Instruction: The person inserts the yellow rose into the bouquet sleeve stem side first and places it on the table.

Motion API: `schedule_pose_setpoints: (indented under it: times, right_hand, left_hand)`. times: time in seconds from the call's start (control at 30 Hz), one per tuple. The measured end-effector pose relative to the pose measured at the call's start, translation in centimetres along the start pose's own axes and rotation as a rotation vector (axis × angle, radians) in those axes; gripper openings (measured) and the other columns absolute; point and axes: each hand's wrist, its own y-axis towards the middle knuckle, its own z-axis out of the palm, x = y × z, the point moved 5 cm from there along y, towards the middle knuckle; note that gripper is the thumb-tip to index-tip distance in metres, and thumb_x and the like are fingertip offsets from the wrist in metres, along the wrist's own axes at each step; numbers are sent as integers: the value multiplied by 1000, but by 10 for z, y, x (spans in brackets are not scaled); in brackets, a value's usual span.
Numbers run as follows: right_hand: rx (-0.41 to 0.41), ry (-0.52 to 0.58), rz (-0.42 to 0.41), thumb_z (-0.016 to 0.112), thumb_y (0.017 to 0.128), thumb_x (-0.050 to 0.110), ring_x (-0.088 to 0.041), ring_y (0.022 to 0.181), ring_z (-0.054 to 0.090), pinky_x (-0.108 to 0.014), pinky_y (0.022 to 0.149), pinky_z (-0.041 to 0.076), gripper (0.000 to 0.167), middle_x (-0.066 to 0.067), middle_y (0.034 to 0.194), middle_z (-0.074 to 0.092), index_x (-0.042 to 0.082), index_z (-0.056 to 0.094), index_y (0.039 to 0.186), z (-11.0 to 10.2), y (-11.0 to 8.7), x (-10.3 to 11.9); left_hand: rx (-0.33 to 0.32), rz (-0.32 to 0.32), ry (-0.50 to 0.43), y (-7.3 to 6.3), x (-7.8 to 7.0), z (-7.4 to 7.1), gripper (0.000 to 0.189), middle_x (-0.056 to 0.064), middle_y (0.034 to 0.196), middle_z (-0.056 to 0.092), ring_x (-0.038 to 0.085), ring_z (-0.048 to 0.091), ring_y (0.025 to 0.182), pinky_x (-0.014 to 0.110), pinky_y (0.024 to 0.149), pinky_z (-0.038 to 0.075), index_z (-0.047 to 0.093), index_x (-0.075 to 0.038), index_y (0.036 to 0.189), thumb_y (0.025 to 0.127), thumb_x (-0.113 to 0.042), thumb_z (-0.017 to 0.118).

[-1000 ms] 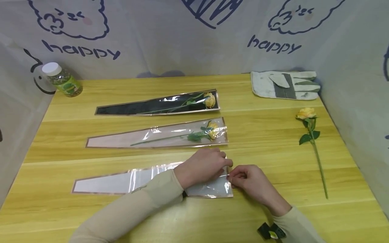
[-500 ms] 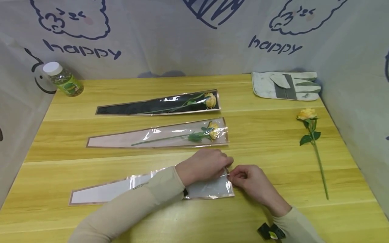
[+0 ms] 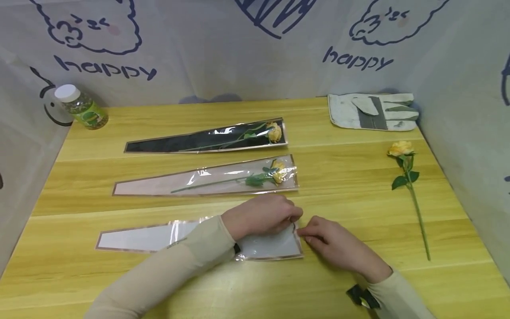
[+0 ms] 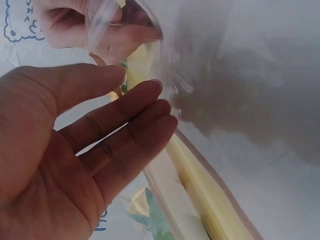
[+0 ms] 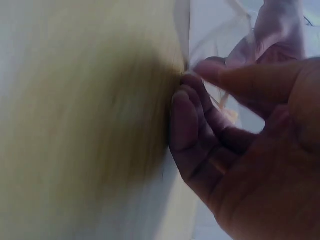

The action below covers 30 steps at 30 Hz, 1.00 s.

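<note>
White sleeve (image 3: pixel 271 247) on table (image 3: pixel 350 181) is pinched at its wide end by left hand (image 3: pixel 267 215) and right hand (image 3: pixel 334 243). "happy" (image 3: pixel 104 68) is read twice on backdrop (image 3: pixel 247 57). Three sleeves (image 3: pixel 159 145) and three yellow roses (image 3: pixel 400 148) are counted.

Three sleeves (image 3: pixel 271 246), apparently three roses (image 3: pixel 409 173)

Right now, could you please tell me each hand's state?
Left hand: at the white wrapper; grip cannot be told.
Right hand: closed, pinching the white wrapper.

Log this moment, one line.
right hand: pinches wide end of white flower sleeve | left hand: at same end, grip unclear | black sleeve, pink sleeve: one yellow rose each | loose yellow rose: on table
</note>
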Motion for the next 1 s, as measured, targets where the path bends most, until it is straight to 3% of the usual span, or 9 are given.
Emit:
schedule_pose_setpoints:
  times: [0.17,0.47,0.77,1.0]
  right_hand:
    - [34,-165,-35,59,96,3,-5,77,46,-25,65,43,29,9,94,55,8,70,122,0,-2,4]
    - [11,-388,-112,60,97,7,-11,82,42,-28,70,39,34,6,99,50,20,67,128,-4,-5,6]
    - [-44,-508,-116,63,93,7,-15,84,43,-31,69,38,37,3,102,49,19,67,129,-8,-7,3]
    - [-69,-527,-136,64,93,8,-17,85,45,-34,70,40,37,0,104,51,20,68,128,-9,-7,1]
  left_hand:
    - [-3,16,3,-4,2,1,16,-5,73,52,9,49,66,19,59,40,59,-15,84,97,-5,58]
    - [-60,-2,-41,-12,7,-3,13,-7,77,53,8,49,67,18,59,41,60,-16,86,98,-11,60]
    - [-163,71,-6,-21,8,-9,7,-4,82,54,10,51,74,23,68,44,63,-15,90,96,-11,63]
    - [-198,76,-46,-25,10,-10,5,-4,87,57,9,54,80,23,74,46,66,-13,94,95,-10,63]
